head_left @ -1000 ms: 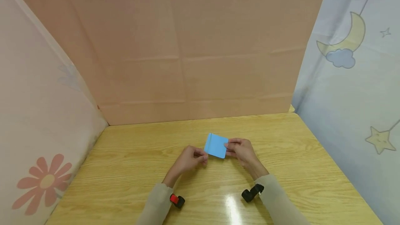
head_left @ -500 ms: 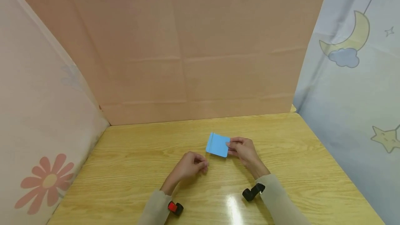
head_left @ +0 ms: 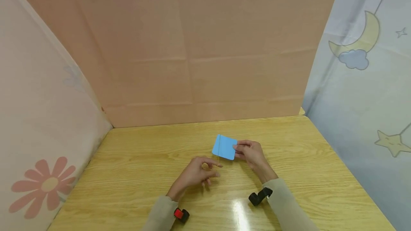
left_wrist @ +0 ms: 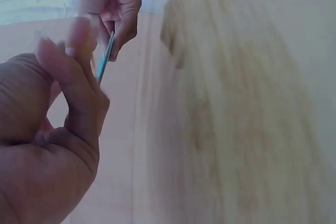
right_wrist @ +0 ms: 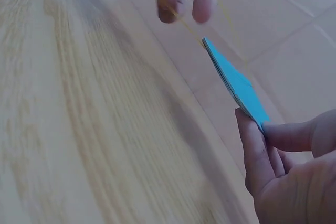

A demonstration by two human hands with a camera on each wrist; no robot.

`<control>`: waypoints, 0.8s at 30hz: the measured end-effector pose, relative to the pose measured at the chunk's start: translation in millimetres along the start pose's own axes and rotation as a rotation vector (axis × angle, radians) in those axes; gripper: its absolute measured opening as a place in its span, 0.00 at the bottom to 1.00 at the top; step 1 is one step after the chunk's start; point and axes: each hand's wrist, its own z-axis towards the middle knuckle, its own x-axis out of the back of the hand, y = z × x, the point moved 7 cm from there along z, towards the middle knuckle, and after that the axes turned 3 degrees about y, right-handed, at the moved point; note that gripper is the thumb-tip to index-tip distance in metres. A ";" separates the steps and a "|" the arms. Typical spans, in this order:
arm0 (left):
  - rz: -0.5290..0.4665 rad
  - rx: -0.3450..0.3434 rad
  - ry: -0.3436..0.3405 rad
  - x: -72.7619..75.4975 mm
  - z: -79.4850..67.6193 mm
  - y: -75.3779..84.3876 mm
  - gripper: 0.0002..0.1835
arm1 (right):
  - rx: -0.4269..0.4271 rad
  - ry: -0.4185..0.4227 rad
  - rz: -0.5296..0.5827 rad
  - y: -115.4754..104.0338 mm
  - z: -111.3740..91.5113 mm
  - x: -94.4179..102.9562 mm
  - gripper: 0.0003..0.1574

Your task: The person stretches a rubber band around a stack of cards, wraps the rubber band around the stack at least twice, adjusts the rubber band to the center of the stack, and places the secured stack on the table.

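A thin stack of square blue cards point(head_left: 228, 148) with rounded corners is held up over the table, tilted. My right hand point(head_left: 252, 155) pinches its right edge, thumb on the blue face and fingers behind. The right wrist view shows several layers along the edge of the stack point(right_wrist: 239, 88). A thin yellow rubber band point(right_wrist: 185, 25) runs from the stack to my left hand point(head_left: 195, 172), stretched around its fingers. In the head view the band crosses the cards near their left side and reaches down to my left index fingertip. The left thumb and index finger are apart.
The wood-grain table point(head_left: 144, 149) lies under both hands. A plain pinkish-brown cloth point(head_left: 205, 52) hangs along its back edge. Patterned cloths, one with a red flower point(head_left: 45, 184), one with a moon point(head_left: 359, 38), hang at the sides. Small black devices point(head_left: 260, 196) sit at both wrists.
My left hand has pulled down from the cards' corner, then shifted right, its thumb and index finger spreading. The band's line on the cards has moved right. The right hand keeps its grip.
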 end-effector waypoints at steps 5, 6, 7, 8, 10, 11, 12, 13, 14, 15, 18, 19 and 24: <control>0.055 -0.083 -0.001 -6.5 1.7 12.6 0.32 | -0.010 0.006 0.002 3.2 1.1 -1.3 0.20; 0.086 -0.106 0.009 -7.0 1.6 15.9 0.34 | -0.011 0.011 0.002 3.9 1.3 -1.1 0.20; 0.133 -0.131 0.025 -7.3 1.6 19.4 0.36 | -0.012 0.014 0.002 4.4 1.4 -1.1 0.20; 0.198 -0.158 0.045 -7.4 1.5 22.9 0.37 | -0.014 0.018 0.002 4.9 1.5 -0.9 0.19; 0.343 -0.197 0.097 -7.2 0.7 28.9 0.41 | -0.015 0.022 0.002 5.9 1.7 -0.6 0.19; 0.428 -0.212 0.130 -6.8 -0.1 31.7 0.43 | -0.017 0.023 0.002 6.6 1.8 -0.6 0.19; 0.528 -0.228 0.165 -6.5 -1.0 34.3 0.44 | -0.020 0.023 0.002 7.2 1.9 -0.7 0.19; 0.629 -0.240 0.201 -6.2 -1.8 37.0 0.46 | -0.021 0.021 0.001 7.4 1.9 -0.7 0.20; 0.719 -0.246 0.236 -5.9 -2.6 39.5 0.47 | -0.022 0.022 0.004 7.5 2.1 -0.5 0.20; 0.800 -0.245 0.271 -5.2 -3.5 41.7 0.49 | -0.020 0.022 0.004 7.5 2.1 -0.4 0.20; 0.986 -0.215 0.353 -3.3 -4.8 44.8 0.55 | -0.012 0.031 0.000 6.8 1.5 0.8 0.20; 1.022 -0.193 0.370 -2.3 -4.9 44.8 0.58 | -0.008 0.034 -0.003 6.3 1.1 1.2 0.21; 1.136 -0.101 0.452 4.4 -6.0 45.5 0.64 | 0.018 0.042 -0.035 3.1 -2.4 1.5 0.20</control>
